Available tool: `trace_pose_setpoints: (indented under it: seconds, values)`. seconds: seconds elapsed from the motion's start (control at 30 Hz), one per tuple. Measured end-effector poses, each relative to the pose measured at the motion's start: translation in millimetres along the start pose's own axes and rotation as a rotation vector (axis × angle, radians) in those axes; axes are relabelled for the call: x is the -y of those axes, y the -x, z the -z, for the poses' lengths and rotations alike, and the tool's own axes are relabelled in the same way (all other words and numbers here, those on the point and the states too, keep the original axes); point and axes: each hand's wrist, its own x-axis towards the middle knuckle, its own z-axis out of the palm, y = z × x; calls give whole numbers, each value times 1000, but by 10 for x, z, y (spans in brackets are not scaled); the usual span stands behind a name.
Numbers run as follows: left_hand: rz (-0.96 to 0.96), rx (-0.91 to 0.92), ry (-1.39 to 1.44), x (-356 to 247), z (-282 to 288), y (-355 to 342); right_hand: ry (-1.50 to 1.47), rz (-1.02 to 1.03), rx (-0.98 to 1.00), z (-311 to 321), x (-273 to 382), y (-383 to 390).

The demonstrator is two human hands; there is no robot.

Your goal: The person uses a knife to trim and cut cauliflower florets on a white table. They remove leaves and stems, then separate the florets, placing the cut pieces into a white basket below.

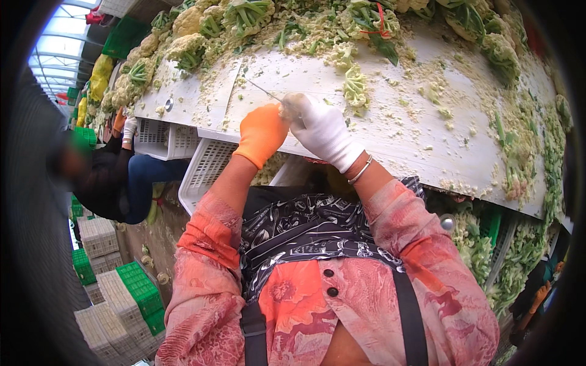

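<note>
Above the near edge of a white table [409,140], in the head view, the left hand [262,134] in an orange glove and the right hand [323,131] in a white glove meet, just touching. The right hand's fingers are closed around the hidden handle of a knife [262,89], whose thin blade slants up and to the left over the table. The left hand's fingers are curled beside them; whether they grip anything I cannot tell. Just beyond the right hand lies a cauliflower piece [355,88] among scattered crumbs. Cauliflower heads [247,18] are heaped along the far side, one with a red band [383,25]. Left of the person's forearms, a white crate [204,174] stands tilted below the table edge. Farther left sits a co-worker [101,177], near stacked crates [125,299].
</note>
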Motion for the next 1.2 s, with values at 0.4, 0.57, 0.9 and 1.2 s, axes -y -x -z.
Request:
trace_pose_setpoints:
  seconds: [0.4, 0.57, 0.9, 1.2]
  values:
    - [63, 136, 1327, 187, -75, 125, -562, -819, 205, 7, -24, -38]
    - [125, 240, 1235, 414, -116, 378, -414, -445, 473, 52, 77, 3]
    - [14, -112, -105, 1526, -610, 878, 126, -682, 23, 514, -386, -157]
    - [-110, 63, 1165, 336, -277, 123, 249, -946, 119, 549, -706, -72]
